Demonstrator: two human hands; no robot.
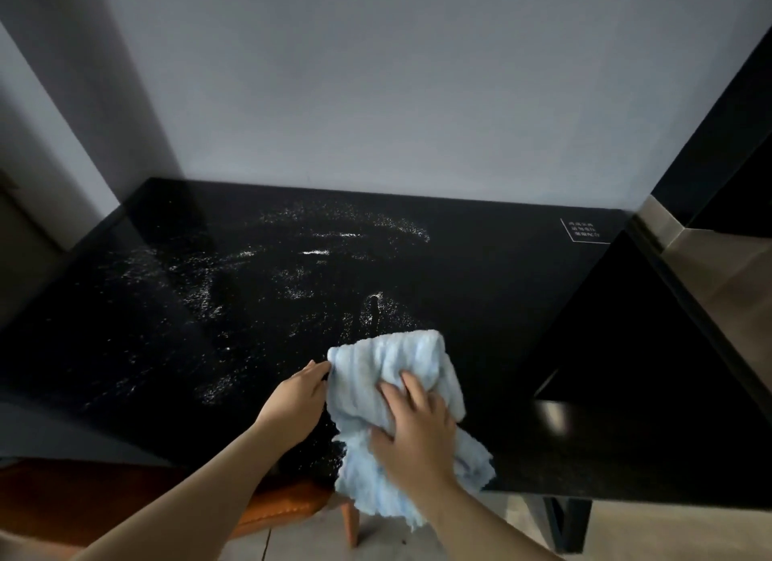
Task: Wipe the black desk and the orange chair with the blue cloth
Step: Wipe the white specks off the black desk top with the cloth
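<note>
Desk step in hand; chair not yet touched.

- Glossy black desk (480, 268) fills the middle of the frame. White specks and wet-looking streaks spread over its left and centre; the right part looks plain dark.
- Fluffy pale-blue cloth (392, 377) lies bunched at lower centre on the desk's near edge, its lower end hanging over the front.
- Right hand (417, 431) rests flat on top of the cloth, fingers spread and nearly straight, pressing it down rather than gripping it.
- Left hand (296, 397) sits just left of the cloth, fingertips meeting its upper left corner. We cannot tell whether they pinch that corner or only touch it.
- Padded orange chair (288, 506) with a wooden leg shows at lower left, tucked under the desk front.
- Small white printed label (582, 230) at the desk's upper right corner.

Our reading: the cloth is being settled for a stroke. Next move calls for steady downward pressure and a push up and left through the speckled patch, keeping the cloth from slipping off the near edge. The chair comes after.
</note>
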